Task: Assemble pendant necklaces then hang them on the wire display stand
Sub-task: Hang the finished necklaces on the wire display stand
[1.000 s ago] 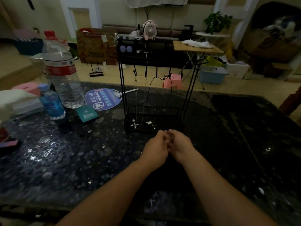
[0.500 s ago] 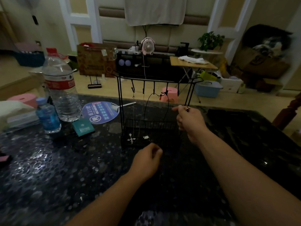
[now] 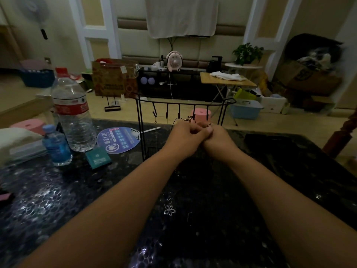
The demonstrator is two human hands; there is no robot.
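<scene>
While both hands are raised together in front of the stand [image 3: 141, 132], the work is happening in a very small space. The left hand [image 3: 185, 138] has its fingers curled in with the thumb stretched toward the right hand [image 3: 216, 140], whose fingers are also curled — the two touch at the fingertips. A small metal piece, likely a clasp or ring, glints at the right fingertips, so the right hand seems to pinch the necklace [image 3: 190, 119] end. What the left pinches I cannot tell; the chain itself is too thin to see there.

A dark cord with beads already loops from a middle hook [image 3: 179, 113] just behind the knuckles, and a thin chain hangs from a hook further left.

The chief risk, as I judge it, is the fine chain slipping from the pinch and dropping into the stand's basket or onto the dark, patterned table [image 3: 58, 200] — hard to find in this dim light. The knuckles could also brush the hung cord and unhook it, or tangle the two. A push on the light wire frame might tip it.
</scene>
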